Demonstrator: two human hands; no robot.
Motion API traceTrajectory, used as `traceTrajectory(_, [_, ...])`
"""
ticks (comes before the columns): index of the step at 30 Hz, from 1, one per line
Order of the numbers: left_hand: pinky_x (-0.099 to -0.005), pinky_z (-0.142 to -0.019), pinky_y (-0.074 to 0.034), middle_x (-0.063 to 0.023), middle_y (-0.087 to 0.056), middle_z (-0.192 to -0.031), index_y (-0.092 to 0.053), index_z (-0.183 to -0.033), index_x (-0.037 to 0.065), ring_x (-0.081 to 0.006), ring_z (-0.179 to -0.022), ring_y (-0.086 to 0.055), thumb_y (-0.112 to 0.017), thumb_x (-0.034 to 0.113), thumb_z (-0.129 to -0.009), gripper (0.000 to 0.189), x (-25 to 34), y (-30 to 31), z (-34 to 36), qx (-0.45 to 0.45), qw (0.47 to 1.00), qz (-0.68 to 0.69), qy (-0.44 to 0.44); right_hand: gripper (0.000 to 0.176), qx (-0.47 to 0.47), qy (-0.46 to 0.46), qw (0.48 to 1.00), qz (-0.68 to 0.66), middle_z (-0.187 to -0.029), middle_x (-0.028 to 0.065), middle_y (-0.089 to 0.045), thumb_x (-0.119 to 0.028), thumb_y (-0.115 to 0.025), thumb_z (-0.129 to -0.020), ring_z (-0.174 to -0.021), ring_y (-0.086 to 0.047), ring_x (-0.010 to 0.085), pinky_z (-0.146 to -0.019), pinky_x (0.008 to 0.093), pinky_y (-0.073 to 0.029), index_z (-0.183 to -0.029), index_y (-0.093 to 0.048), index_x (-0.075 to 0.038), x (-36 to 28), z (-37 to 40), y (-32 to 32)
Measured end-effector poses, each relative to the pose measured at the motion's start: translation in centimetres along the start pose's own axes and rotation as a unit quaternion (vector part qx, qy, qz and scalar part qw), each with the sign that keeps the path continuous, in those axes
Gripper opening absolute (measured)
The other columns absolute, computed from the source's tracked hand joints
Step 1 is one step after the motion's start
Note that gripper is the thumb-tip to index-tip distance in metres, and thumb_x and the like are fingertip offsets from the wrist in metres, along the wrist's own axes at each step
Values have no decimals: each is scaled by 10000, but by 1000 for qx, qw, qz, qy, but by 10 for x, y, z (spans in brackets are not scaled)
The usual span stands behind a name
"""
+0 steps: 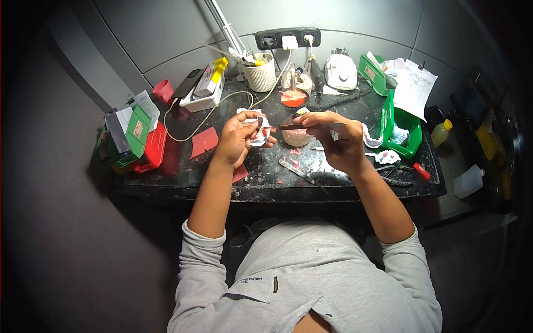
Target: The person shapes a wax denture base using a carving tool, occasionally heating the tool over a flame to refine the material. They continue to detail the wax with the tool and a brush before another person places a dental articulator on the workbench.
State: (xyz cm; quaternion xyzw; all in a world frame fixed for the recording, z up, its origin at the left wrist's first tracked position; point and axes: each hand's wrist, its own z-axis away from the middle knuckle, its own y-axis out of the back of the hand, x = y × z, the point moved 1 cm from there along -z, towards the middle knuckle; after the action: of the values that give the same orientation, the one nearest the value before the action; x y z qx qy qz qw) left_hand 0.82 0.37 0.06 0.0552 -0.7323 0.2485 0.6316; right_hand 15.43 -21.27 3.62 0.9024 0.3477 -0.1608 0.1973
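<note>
My left hand (240, 139) is closed around a small white piece with pinkish-red material on it (261, 140). In my right hand (340, 139) is a thin dark-bladed tool (291, 127), held level, its tip pointing left at the piece. The tip is close to the pink material; whether it touches cannot be made out. Behind the tool stands a round container with a pinkish surface (297, 137). A metal knife (297, 170) lies on the dark table (261, 191) below the hands, near small pink scraps.
Pink sheets (204, 142) lie left of my left hand. A white cup of tools (260, 76), an orange-red bowl (294, 99) and a white device (340, 72) stand behind. Green bins (411, 132) are at the right, a red bin (156, 149) at the left.
</note>
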Motion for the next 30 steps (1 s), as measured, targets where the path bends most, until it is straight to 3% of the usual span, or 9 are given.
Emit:
traceTrajectory(3, [-401,-684,-644,-278,-707,-1041,-545,-1247,-21,-338,-826,-756,-497,73,-1041,232,0,-1,1,3,1000,-4,2,243,-2,0,1000,10,-1065,144,-775,134,-686,-869,-984,-767,231,-814,323,-614,-1071,-720,2,1,1,0])
traceTrajectory(7, [-414,-706,-646,-281,-704,-1056,-532,-1258,-15,-347,-834,-755,-473,77,-1048,237,1,-1,1,-2,1000,-9,1,182,72,13,997,-12,-1005,99,-778,98,-683,-908,-901,-754,159,-732,267,-582,-1060,-716,4,7,0,5])
traceTrajectory(11, [-438,-725,-652,-304,-690,-1081,-512,-1254,-9,-381,-858,-752,-446,70,-1048,230,-1,4,-1,-7,1000,1,-9,75,179,-163,970,-33,-911,57,-750,-16,-694,-973,-823,-677,78,-730,227,-526,-1042,-690,13,15,4,19])
traceTrajectory(18, [-484,-762,-657,-321,-668,-1107,-483,-1274,-14,-398,-855,-743,-437,34,-1022,260,-2,6,-2,8,1000,10,-19,53,216,-191,957,26,-875,24,-720,-31,-692,-979,-762,-623,46,-696,212,-487,-1014,-679,6,21,4,26])
traceTrajectory(23, [-535,-847,-641,-269,-648,-1120,-526,-1314,-48,-395,-932,-732,-407,-108,-823,509,1,6,-1,-6,999,22,-29,56,216,-201,955,18,-862,20,-717,-30,-695,-977,-756,-618,43,-690,206,-482,-1010,-678,11,20,3,25])
traceTrajectory(30, [-524,-1008,-580,-283,-621,-1190,-534,-1295,-101,-413,-1134,-682,-416,-121,-773,536,-1,7,-3,0,999,28,-20,59,229,-190,954,23,-816,0,-694,-33,-707,-971,-700,-572,29,-637,202,-451,-1005,-686,9,20,3,24])
